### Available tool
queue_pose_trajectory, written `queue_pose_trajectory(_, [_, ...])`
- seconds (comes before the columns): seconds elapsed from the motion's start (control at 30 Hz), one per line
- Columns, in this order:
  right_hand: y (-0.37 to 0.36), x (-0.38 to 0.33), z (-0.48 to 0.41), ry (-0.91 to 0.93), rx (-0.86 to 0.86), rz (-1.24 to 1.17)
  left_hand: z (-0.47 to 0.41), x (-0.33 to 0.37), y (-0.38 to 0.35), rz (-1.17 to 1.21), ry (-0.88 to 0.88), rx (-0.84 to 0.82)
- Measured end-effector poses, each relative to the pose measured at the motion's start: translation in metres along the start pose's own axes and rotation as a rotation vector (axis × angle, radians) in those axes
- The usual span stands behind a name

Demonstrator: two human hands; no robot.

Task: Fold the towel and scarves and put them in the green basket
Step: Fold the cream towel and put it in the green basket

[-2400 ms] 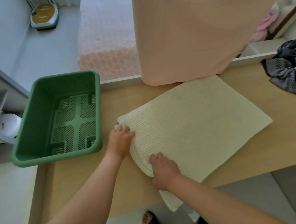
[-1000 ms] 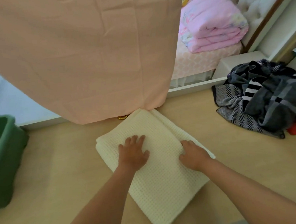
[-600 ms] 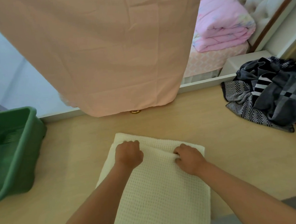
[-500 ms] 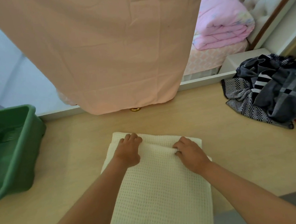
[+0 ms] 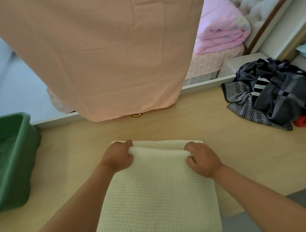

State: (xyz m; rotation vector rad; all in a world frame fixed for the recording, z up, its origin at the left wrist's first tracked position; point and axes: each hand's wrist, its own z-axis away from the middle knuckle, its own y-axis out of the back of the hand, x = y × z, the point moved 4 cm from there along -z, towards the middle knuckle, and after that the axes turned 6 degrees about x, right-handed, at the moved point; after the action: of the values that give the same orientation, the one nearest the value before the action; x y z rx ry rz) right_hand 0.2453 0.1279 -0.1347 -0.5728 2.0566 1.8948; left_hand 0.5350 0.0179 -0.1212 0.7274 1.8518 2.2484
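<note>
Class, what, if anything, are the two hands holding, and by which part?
Both grip the cream towel by the far edge of its top layer: left hand near its left end, right hand near its right end.

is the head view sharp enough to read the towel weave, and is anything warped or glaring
Head view: towel weave reads crisply between the left hand and right hand, no motion blur. Head view: the wide lens bows the far edge of the table and stretches the basket at the left border. Head view: light is soft and even, shadows faint, no glare; scarves dim but patterned.
</note>
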Motion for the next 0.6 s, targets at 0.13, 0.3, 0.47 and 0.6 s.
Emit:
queue_pose_trajectory(0.13, [0.022, -0.008, -0.016, 0.053, 0.222, 0.066, -0.003, -0.015, 0.028, -0.002, -0.101, 0.433])
queue_pose_trajectory(0.3, [0.004, 0.0, -0.062, -0.038, 0.15, 0.411, -0.035, -0.023, 0.002, -0.269, 0.167, 0.378])
queue_pose_trajectory(0.47, [-0.03, -0.004, -0.067, -0.114, -0.084, 0.498, -0.02, 0.014, -0.052, -0.173, -0.005, 0.136])
queue_pose_trajectory(0.6, [-0.064, -0.016, -0.04, -0.288, -0.176, 0.205, 0.007, 0.024, -0.085, -0.127, -0.008, 0.006])
